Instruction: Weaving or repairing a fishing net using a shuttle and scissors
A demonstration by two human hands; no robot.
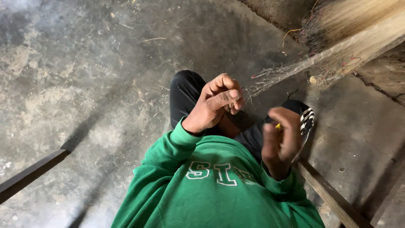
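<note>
My left hand [216, 105] is raised over my knee in black trousers [184, 95], its fingers pinched shut on a few thin pale fibres [270, 78]. These fibres run up and right to a bundle of dry broom grass [358, 40] with red and dark threads in it. My right hand [282, 141] is blurred, lower and to the right, closed around a small yellow object [278, 126] that only peeks out at the top. Both sleeves belong to my green sweatshirt [211, 185].
I sit on a rough grey concrete floor [84, 63] strewn with bits of straw. A black-and-white striped sandal [306, 120] lies by my right hand. A wooden bar [329, 194] runs at lower right, a dark bar [29, 173] at lower left.
</note>
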